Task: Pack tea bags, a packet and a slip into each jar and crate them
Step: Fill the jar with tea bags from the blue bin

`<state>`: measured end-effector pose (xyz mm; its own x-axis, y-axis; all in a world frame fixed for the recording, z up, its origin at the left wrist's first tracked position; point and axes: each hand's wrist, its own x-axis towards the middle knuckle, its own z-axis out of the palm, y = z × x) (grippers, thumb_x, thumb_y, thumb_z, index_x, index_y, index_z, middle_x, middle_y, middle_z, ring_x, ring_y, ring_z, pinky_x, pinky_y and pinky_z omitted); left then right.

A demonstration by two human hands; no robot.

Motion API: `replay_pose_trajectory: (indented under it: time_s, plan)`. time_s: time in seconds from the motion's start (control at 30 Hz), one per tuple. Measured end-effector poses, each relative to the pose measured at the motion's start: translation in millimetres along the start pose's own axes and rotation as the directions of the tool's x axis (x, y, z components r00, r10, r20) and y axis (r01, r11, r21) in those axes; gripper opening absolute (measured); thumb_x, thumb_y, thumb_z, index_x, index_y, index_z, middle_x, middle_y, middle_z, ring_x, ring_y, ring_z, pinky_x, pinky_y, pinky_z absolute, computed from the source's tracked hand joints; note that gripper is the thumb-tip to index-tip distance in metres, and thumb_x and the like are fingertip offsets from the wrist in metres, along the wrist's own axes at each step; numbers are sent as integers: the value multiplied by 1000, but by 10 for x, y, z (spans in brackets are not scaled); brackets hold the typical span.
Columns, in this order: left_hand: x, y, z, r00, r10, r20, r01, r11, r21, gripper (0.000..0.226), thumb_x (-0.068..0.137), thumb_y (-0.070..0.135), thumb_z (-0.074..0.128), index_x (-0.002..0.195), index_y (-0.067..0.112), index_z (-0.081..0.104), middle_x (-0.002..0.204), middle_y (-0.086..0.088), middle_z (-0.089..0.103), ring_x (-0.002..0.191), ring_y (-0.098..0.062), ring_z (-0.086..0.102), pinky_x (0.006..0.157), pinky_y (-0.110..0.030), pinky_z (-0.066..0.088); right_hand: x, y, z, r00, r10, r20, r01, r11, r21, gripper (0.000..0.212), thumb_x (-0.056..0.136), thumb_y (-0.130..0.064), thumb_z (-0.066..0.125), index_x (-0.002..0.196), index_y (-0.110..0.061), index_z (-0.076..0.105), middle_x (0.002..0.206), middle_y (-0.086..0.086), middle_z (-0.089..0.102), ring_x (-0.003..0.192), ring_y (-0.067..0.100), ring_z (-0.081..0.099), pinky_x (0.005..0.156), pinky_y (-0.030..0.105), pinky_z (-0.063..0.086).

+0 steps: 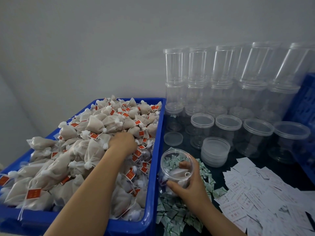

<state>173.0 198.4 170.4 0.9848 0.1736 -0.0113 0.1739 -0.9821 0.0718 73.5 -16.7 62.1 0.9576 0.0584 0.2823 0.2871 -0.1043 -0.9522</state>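
Here the blue bin [153, 150] sits heaped with tea bags [88, 130], each a pale mesh pouch with a string and a red tag. The left hand [123, 141] reaches into the heap near the bin's right wall, fingers curled down among the bags; whether it actually grasps one I cannot tell, since the fingertips are buried.

Just right of the bin, the right hand [187, 181] grips an open jar [175, 167], tilted with its mouth toward the bin, thumb on the near side and fingers wrapped round the far side. A few tea bags already lie inside it. The jar rests over a scatter of green-and-white packets [175, 213] that runs along the bin's right wall toward the near edge.

Further right of the bin, white printed slips [252, 198] lie spread in a loose pile. Beyond the jar, a stack of clear lids [215, 150] stands by a single lid [173, 138] lying just beside the bin. Behind those, empty jars [221, 92] with lids on are stacked in tiers against the grey wall. At the far right, well apart from the bin, part of a blue crate [305, 106] shows.
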Motion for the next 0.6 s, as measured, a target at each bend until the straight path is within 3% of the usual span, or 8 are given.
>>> replay_pose_trajectory:
  time_s: [0.1, 0.23, 0.43, 0.6]
  plan:
    - [-18, 32, -14, 1000, -4, -5, 4, 1000, 12, 24, 95, 22, 42, 101, 10, 62, 94, -6, 59, 84, -22, 57, 68, -31, 44, 0, 10, 0, 1000, 0, -3, 0, 1000, -4, 83, 52, -58, 81, 117, -75, 32, 125, -13, 49, 103, -11, 55, 77, 11, 51]
    - [-53, -30, -66, 996, 3, -87, -7, 999, -46, 25, 97, 14, 44, 110, 7, 64, 108, -10, 65, 97, -24, 62, 85, -32, 52, 4, 17, 0, 1000, 5, -3, -5, 1000, -7, 82, 52, -58, 80, 118, -74, 33, 124, -13, 49, 103, -11, 55, 77, 10, 51]
    - [-71, -63, -171, 952, -6, -306, -53, 982, -183, 19, 93, 17, 53, 101, 10, 68, 90, -6, 65, 78, -19, 60, 77, -29, 51, -4, 11, -4, 1000, 4, -4, -4, 1000, -15, 82, 52, -59, 80, 117, -75, 32, 124, -15, 49, 105, -11, 54, 79, 11, 51]
    - [-170, -16, -298, 906, 42, -421, -180, 939, -292, 27, 87, 14, 66, 113, 11, 65, 109, -6, 65, 93, -16, 58, 84, -25, 43, -8, -15, -7, 1000, 17, 0, -17, 1000, -7, 82, 51, -59, 80, 114, -77, 32, 124, -14, 49, 103, -10, 55, 82, 18, 54]
